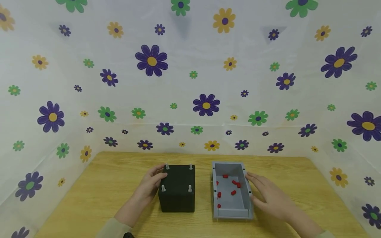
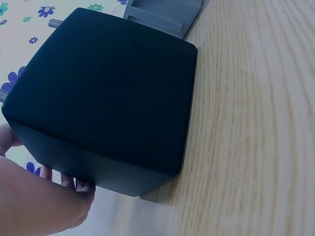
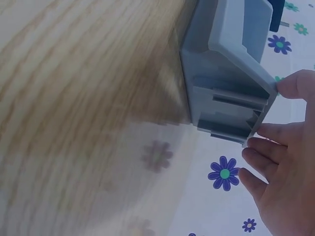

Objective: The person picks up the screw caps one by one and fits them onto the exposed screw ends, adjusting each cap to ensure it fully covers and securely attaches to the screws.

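A black cube-shaped block (image 1: 178,190) stands on the table, a threaded metal stud (image 1: 190,188) rising near each top corner. My left hand (image 1: 148,185) rests against its left side, thumb by the top edge; in the left wrist view the fingers (image 2: 74,184) lie along that side, partly hidden behind it. To the right is a grey plastic bin (image 1: 233,213) with several small red pieces (image 1: 233,192) loose on its floor. With fairly straight fingers, my right hand (image 1: 272,198) touches the bin's right wall, thumb nearer the front, as the right wrist view also shows at the rim (image 3: 261,81).
Block and bin stand side by side on a wood-grain table (image 1: 205,228), a narrow gap between them. White sheeting (image 1: 184,89) printed with flowers encloses the table at the back and both sides.
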Demonstrator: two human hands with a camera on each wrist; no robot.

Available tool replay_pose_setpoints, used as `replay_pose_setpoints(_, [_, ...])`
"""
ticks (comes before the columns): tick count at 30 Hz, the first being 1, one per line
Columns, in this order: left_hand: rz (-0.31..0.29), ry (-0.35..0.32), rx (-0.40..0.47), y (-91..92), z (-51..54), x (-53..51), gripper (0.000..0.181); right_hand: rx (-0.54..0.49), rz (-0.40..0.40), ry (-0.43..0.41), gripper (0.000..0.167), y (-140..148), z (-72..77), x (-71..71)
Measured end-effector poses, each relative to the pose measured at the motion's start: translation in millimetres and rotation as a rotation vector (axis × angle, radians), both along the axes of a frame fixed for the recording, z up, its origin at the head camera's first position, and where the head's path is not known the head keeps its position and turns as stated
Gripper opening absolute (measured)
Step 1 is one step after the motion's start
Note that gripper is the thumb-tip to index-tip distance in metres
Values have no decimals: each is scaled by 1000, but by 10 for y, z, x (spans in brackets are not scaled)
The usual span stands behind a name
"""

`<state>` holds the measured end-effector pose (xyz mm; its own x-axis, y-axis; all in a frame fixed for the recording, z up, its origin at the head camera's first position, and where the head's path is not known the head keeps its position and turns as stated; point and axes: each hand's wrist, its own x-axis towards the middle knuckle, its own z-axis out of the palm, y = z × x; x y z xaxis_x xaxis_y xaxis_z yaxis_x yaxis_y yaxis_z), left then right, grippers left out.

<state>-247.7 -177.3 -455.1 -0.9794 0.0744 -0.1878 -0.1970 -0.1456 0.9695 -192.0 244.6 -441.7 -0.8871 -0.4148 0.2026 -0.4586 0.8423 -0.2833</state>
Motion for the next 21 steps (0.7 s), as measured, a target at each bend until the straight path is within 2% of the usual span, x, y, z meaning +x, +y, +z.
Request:
replay_pose_setpoints(9, [8,-4,5,-4,-16,-3,56,47,5,-3,64,10,57,-19])
replay_pose_setpoints(21, [2,2,16,0,-37,-28,58,124,42,71,65,-5,172,-49])
